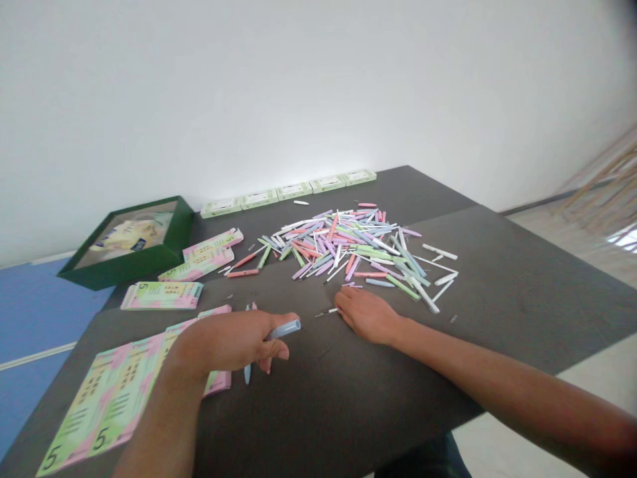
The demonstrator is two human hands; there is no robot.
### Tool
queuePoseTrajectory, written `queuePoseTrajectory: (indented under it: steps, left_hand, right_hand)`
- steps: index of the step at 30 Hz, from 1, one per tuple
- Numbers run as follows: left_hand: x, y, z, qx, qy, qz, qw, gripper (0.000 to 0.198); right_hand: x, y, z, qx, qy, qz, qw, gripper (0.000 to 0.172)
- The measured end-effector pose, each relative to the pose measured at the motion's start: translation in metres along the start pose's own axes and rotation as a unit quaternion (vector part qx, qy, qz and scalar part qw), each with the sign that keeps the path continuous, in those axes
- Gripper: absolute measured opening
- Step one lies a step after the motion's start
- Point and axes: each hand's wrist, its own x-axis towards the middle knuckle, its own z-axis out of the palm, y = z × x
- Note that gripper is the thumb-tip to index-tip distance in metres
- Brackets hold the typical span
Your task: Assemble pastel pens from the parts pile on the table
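Note:
My left hand [233, 342] is closed around a pale blue pen barrel [284, 329] whose open end points right; another thin pen part [247, 373] sticks down below the fingers. My right hand [365, 312] lies on the dark table [497, 292], fingers curled at a thin white refill [326, 311] beside it. Whether it grips the refill I cannot tell. Just beyond my right hand spreads a pile of pastel pen parts [348, 245] in pink, green, purple, blue and white.
Flat pink-and-green printed cartons [107, 398] lie at the near left, with more of these packs [164, 295] stacked behind. A green box [132, 242] stands at the far left. A row of white-green boxes [293, 191] lines the far edge by the wall.

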Motion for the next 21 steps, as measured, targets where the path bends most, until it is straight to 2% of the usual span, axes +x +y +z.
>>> queuePoseTrajectory:
  steps: [10,15,21]
  left_hand:
    - [0.0031,-0.0013,0.0011,0.010,-0.006,-0.016,1.000,0.055]
    - [0.0031,-0.0018,0.0022,0.004,-0.006,-0.011,1.000,0.048]
    - [0.0040,-0.0007,0.0024,0.008,-0.006,-0.020,1.000,0.054]
  right_hand:
    - [-0.0039,0.0044,0.0039,-0.020,0.031,0.010,0.999,0.014]
    - [-0.0014,0.0029,0.0038,-0.029,0.032,0.000,0.999,0.013]
    - [-0.0026,0.0024,0.0025,-0.025,0.020,0.007,0.999,0.013]
